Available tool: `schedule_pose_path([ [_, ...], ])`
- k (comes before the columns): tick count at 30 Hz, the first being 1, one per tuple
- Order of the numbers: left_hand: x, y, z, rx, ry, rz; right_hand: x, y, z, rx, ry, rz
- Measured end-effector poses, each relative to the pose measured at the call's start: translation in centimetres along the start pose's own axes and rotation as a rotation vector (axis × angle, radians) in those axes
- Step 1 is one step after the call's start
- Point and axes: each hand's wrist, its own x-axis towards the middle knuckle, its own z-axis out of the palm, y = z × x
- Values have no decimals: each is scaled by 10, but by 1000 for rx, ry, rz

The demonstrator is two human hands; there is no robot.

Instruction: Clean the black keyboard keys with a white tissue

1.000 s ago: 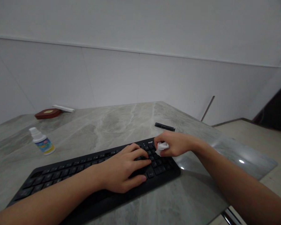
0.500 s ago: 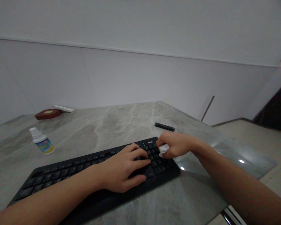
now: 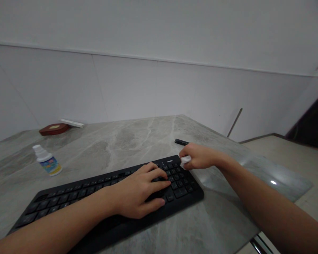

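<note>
A black keyboard (image 3: 184, 201) lies at a slant across the grey marbled table. Resting on its keys near the number pad is my left hand (image 3: 140, 190), fingers spread and holding nothing. My right hand (image 3: 200, 156) is closed around a crumpled white tissue (image 3: 185, 161), at the keyboard's upper right corner. Part of the tissue pokes out below the curled fingers. Just behind that hand lies a slim black object (image 3: 181, 141), its right part hidden by the hand.
At the left stands a white spray bottle (image 3: 48, 161) with a colourful label. A reddish-brown wooden object (image 3: 53, 129) and a white strip (image 3: 71, 123) lie by the wall. The table's right edge (image 3: 209, 127) drops to a tiled floor (image 3: 288, 148).
My right hand has moved slightly up and right with the tissue, uncovering number pad keys and covering part of the slim black object. My left hand stays in place.
</note>
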Motion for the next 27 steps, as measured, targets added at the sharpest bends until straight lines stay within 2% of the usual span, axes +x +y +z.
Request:
schedule_pose_path([
  [3,0,-1,0,1,12,9,-2,0,0,41,-104,-10],
  [8,-1,-1,1,-6,12,6,0,-1,1,-1,57,7],
  [12,-1,-1,1,0,11,6,0,-3,3,75,-86,-71],
  [17,0,0,1,-1,15,11,-1,-5,5,63,-17,-92],
  [21,-1,-1,1,-12,29,9,-4,-1,1,68,-141,-67],
  [25,-1,-1,2,-6,21,8,-6,4,-4,-138,57,58],
  [27,-1,-1,2,-4,20,4,-6,4,-5,-117,115,34],
])
